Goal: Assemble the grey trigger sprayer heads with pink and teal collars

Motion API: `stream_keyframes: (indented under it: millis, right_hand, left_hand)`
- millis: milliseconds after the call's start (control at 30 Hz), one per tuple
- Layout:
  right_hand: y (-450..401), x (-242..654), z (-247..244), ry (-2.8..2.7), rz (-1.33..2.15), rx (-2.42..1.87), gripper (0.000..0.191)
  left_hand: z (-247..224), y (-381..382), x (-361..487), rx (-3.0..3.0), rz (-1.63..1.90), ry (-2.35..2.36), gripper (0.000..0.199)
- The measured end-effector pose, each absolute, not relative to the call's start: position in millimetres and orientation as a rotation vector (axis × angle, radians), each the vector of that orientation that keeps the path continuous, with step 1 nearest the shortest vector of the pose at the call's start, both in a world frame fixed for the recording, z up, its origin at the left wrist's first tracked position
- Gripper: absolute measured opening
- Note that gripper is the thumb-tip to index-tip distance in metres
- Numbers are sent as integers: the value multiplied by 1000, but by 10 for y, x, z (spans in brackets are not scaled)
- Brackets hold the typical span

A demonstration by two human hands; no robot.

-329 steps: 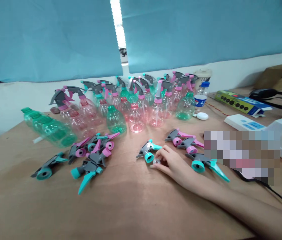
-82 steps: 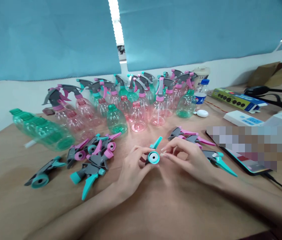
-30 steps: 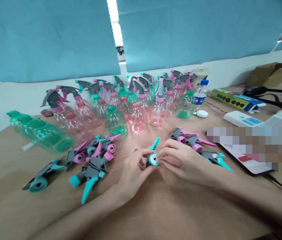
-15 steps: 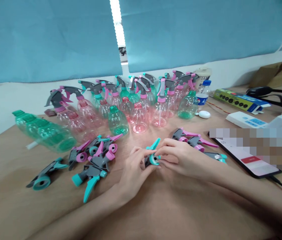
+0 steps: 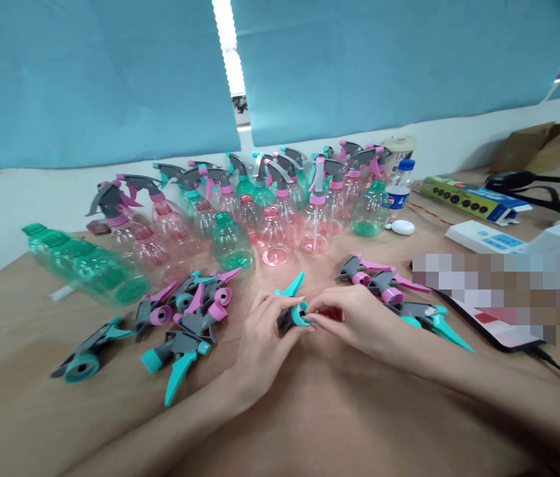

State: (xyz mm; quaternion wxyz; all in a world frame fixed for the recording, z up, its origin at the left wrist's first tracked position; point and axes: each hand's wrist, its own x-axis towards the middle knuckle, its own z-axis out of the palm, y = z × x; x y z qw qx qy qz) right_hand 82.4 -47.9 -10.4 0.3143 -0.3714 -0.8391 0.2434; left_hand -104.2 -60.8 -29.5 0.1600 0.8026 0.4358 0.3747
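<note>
My left hand is closed round a trigger spray head, grey with a teal collar and teal lever. The collar's open end faces right. Thumb and fingertips of my right hand are pinched at that opening; whatever they hold, if anything, is hidden. Left of my hands lies a group of loose spray heads with pink or teal parts. More spray heads lie beyond my right hand, with a teal-levered one beside my right wrist.
Clear green and pink bottles stand behind, such as a green bottle and a pink bottle, several with spray heads on. Green bottles lie at left. On the right are a phone, a power strip and a printed box.
My right hand's fingers have gone from around the collar to a pinch at its opening. The spray head has shifted slightly left and turned. The view has moved a little.
</note>
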Motion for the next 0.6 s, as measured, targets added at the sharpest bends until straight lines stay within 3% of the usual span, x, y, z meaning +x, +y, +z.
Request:
stream_keyframes:
  millis: [133, 600]
  right_hand:
    - [-524, 809, -128, -2111, 744, -1060, 13]
    - [-657, 783, -69, -2178, 527, -1069, 6]
  left_hand:
    - [-314, -605, -1045, 2334, 1075, 1231, 23]
    - [-325, -621, -1052, 2502, 1080, 1130, 15]
